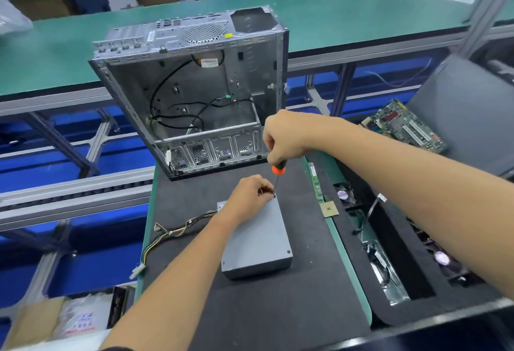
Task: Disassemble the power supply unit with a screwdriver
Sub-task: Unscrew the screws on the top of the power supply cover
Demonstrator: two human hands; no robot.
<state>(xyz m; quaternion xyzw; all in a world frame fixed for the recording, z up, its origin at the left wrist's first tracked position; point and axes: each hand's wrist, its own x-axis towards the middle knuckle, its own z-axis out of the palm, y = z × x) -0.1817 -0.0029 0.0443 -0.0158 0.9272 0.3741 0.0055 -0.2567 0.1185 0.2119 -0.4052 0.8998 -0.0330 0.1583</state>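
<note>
Head view: right hand [283, 139] grips screwdriver [276, 176], tip at power supply unit [257, 239] far corner; left hand [250, 197] apparently pinches shaft.

Matt grey metal power supply unit [258, 242], foam mat [250, 309]

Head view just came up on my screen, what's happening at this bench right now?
A person is working on a grey power supply unit lying flat on the dark mat. The right hand grips a screwdriver upright, its tip at a screw on the unit's far right corner. The left hand rests on the unit's far end, fingers pinched right beside the tip. The cover is still on. An empty computer case sits behind.
</note>
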